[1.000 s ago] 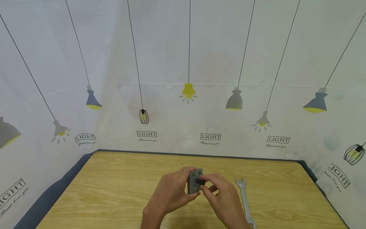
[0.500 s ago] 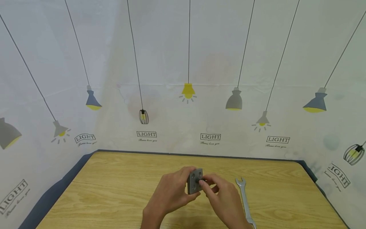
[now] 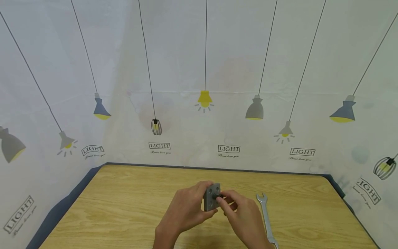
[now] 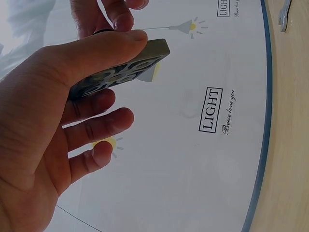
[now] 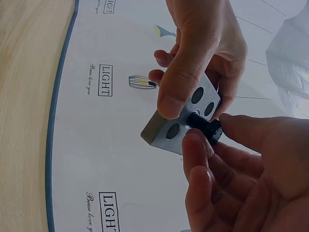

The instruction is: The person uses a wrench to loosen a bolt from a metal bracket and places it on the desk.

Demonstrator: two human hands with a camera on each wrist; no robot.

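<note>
My left hand (image 3: 188, 209) grips a grey metal plate (image 3: 209, 201) by its edges, thumb along one side, above the table. Round holes show in the plate's face in the right wrist view, and a black bolt (image 5: 206, 128) stands in the middle one with part of its thread exposed. Thumb and fingertips of my right hand (image 3: 244, 212) pinch the bolt's head. In the left wrist view the other face of the plate (image 4: 120, 72) carries a dark curved pattern, and the left thumb lies over its edge.
An open-ended wrench (image 3: 265, 219) lies on the wooden table (image 3: 124, 204), just right of my right hand. Behind the table hangs a white backdrop (image 3: 180, 69) printed with lamps and the word LIGHT.
The right thumb and fingertips have shifted around the bolt's head, and the thumb now covers more of it. The left hand and the plate have stayed in place.
</note>
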